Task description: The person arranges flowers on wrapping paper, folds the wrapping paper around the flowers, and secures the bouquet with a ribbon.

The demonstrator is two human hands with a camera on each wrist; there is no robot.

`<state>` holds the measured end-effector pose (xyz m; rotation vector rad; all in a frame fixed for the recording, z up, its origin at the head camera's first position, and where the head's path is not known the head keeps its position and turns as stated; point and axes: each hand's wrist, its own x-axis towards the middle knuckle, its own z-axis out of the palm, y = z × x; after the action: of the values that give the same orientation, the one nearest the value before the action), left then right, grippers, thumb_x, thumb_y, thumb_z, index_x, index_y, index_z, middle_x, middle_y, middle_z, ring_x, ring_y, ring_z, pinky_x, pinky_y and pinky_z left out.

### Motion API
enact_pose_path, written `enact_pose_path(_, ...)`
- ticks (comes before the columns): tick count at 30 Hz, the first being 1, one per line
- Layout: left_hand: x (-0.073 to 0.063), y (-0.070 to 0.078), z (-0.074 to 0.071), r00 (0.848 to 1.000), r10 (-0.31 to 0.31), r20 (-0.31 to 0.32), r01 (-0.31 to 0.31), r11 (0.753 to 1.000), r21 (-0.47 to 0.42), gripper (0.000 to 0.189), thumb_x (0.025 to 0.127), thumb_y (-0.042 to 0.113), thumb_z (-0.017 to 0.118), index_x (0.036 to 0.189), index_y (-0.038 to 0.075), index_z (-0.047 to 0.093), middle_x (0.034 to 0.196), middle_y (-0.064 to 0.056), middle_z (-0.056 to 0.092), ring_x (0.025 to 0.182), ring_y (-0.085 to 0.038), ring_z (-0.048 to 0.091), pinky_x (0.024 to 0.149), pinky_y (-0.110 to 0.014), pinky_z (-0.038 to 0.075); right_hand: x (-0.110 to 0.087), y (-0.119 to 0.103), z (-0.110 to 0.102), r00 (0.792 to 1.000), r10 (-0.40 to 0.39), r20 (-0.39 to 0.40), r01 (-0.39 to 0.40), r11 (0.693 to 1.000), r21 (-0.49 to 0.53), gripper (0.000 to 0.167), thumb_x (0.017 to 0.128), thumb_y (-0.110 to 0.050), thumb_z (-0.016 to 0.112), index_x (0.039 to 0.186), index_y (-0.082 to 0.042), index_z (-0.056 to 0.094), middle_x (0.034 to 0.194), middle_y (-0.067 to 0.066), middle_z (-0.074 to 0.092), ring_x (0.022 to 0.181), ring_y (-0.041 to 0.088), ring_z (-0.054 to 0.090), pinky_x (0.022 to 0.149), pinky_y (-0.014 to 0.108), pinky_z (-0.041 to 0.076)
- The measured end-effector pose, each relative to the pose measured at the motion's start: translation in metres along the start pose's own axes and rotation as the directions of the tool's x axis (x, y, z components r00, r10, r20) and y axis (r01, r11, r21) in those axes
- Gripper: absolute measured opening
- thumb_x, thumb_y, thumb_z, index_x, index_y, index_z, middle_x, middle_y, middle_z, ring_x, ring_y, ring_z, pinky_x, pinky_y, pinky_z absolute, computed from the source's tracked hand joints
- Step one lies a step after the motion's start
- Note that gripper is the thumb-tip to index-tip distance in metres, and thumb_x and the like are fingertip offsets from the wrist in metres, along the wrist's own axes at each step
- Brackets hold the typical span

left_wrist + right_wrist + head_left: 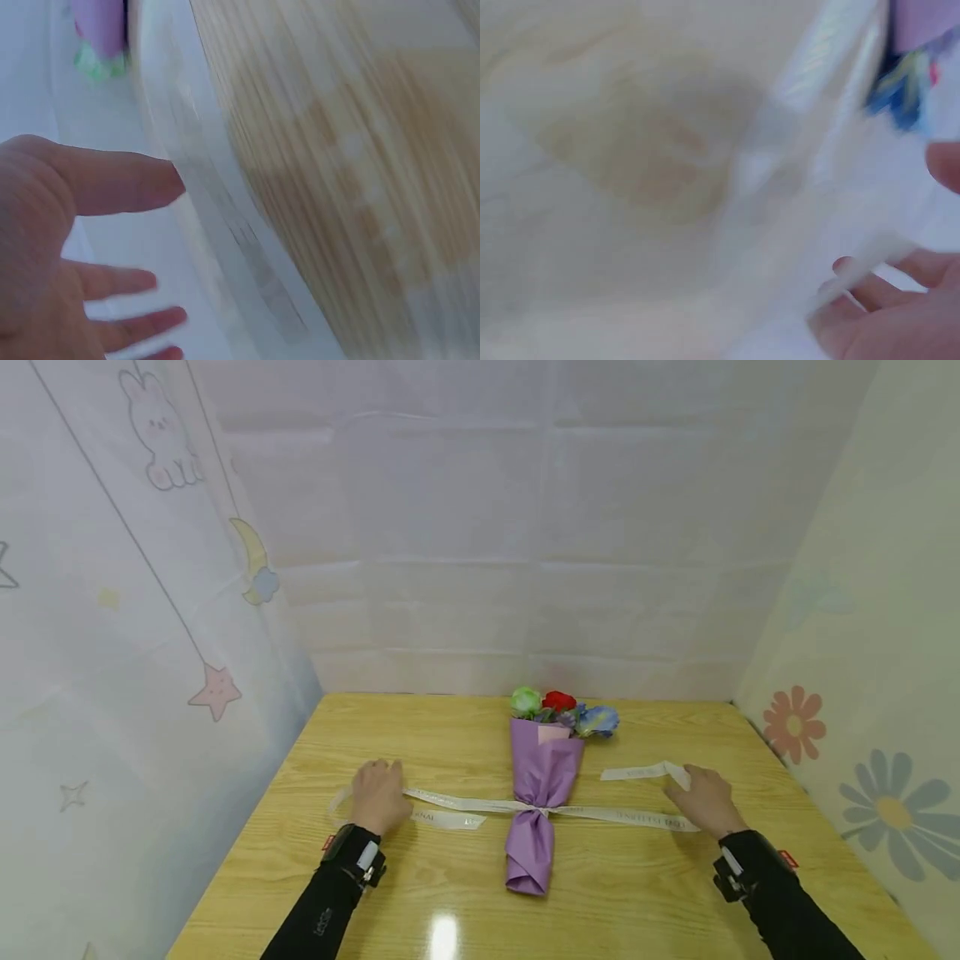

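Note:
A bouquet in purple wrapping paper (543, 768) lies on the table, a pale printed ribbon (465, 803) knotted round its narrow waist. One ribbon length stretches left, the other right. My left hand (381, 797) is over the left length, its end folded back underneath. The left wrist view shows the thumb (120, 180) straight beside the ribbon (187, 142), fingers apart. At the right ribbon length is my right hand (707, 800). In the right wrist view, blurred, a ribbon strip (862, 274) crosses its loosely bent fingers, with the thumb (945, 165) away from them.
Green, red and blue flowers (558, 702) stick out of the wrapping's top, toward the back edge of the wooden table (442, 743). A pale cloth backdrop (525, 527) hangs behind, and printed cloths flank both sides.

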<state>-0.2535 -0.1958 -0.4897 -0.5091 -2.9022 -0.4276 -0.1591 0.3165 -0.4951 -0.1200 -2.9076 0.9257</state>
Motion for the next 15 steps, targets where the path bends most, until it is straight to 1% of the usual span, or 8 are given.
enact_pose_path(1,0.004,0.014,0.004,0.999,0.052,0.004,-0.052,0.999,-0.012,0.047,0.086,0.013,0.073,0.128,-0.004,0.062,0.123,-0.028,0.059,0.122,-0.050,0.049,0.105,-0.062,0.036,0.002,-0.012,0.001,1.000,-0.030,-0.006,0.029,0.999,-0.032,0.068,0.102,-0.024,0.057,0.141,0.025,0.032,0.137,0.051,0.032,0.126,0.067,0.028,0.102,0.074,0.024)
enact_pose_path(3,0.011,0.042,0.018,0.984,0.173,0.034,-0.171,0.983,-0.064,0.051,0.089,0.016,0.072,0.135,-0.002,0.060,0.129,-0.025,0.059,0.126,-0.045,0.051,0.108,-0.056,0.037,0.005,-0.034,0.010,0.993,-0.111,-0.035,0.106,0.986,-0.130,0.059,0.097,-0.017,0.064,0.138,0.021,0.043,0.134,0.047,0.041,0.126,0.064,0.034,0.105,0.072,0.025)
enact_pose_path(5,0.017,0.068,0.028,0.958,0.268,0.106,-0.250,0.955,-0.161,0.051,0.091,0.022,0.074,0.135,0.000,0.061,0.131,-0.021,0.060,0.126,-0.041,0.053,0.107,-0.052,0.040,0.006,-0.054,0.022,0.981,-0.194,-0.022,0.188,0.969,-0.163,0.049,0.094,-0.012,0.068,0.132,0.016,0.054,0.130,0.039,0.052,0.125,0.059,0.042,0.105,0.068,0.030)
enact_pose_path(6,0.020,0.078,0.033,0.941,0.310,0.133,-0.280,0.939,-0.201,0.051,0.091,0.024,0.074,0.135,0.001,0.062,0.131,-0.019,0.061,0.126,-0.039,0.054,0.106,-0.050,0.042,0.006,-0.062,0.030,0.975,-0.224,0.000,0.222,0.963,-0.153,0.044,0.093,-0.010,0.069,0.128,0.014,0.058,0.127,0.035,0.057,0.124,0.056,0.046,0.105,0.066,0.033)
enact_pose_path(7,0.022,0.087,0.038,0.926,0.343,0.160,-0.301,0.923,-0.239,0.051,0.091,0.025,0.075,0.134,0.001,0.062,0.131,-0.018,0.062,0.125,-0.037,0.055,0.106,-0.047,0.043,0.006,-0.070,0.037,0.968,-0.250,0.032,0.252,0.958,-0.136,0.039,0.093,-0.010,0.070,0.125,0.012,0.062,0.124,0.031,0.061,0.122,0.053,0.050,0.104,0.064,0.036)
enact_pose_path(10,0.028,0.102,0.050,0.883,0.412,0.226,-0.322,0.881,-0.347,0.055,0.089,0.028,0.079,0.135,0.003,0.063,0.132,-0.013,0.064,0.126,-0.032,0.057,0.107,-0.040,0.044,0.007,-0.086,0.061,0.942,-0.294,0.162,0.301,0.953,-0.019,0.029,0.091,-0.008,0.072,0.116,0.006,0.069,0.116,0.021,0.068,0.116,0.046,0.059,0.099,0.059,0.044)
enact_pose_path(12,0.029,0.106,0.057,0.867,0.437,0.238,-0.332,0.864,-0.379,0.054,0.088,0.027,0.079,0.135,0.004,0.064,0.131,-0.011,0.066,0.124,-0.028,0.059,0.106,-0.036,0.044,0.006,-0.093,0.074,0.925,-0.308,0.221,0.308,0.951,0.038,0.027,0.091,-0.009,0.073,0.115,0.002,0.070,0.115,0.017,0.070,0.114,0.042,0.062,0.097,0.056,0.047)
enact_pose_path(15,0.028,0.109,0.066,0.860,0.446,0.248,-0.314,0.846,-0.431,0.053,0.089,0.025,0.078,0.135,0.005,0.063,0.131,-0.009,0.066,0.124,-0.025,0.059,0.105,-0.033,0.044,0.006,-0.098,0.088,0.916,-0.340,0.212,0.338,0.940,0.048,0.023,0.089,-0.009,0.075,0.111,-0.002,0.072,0.110,0.010,0.071,0.108,0.036,0.065,0.093,0.053,0.051)
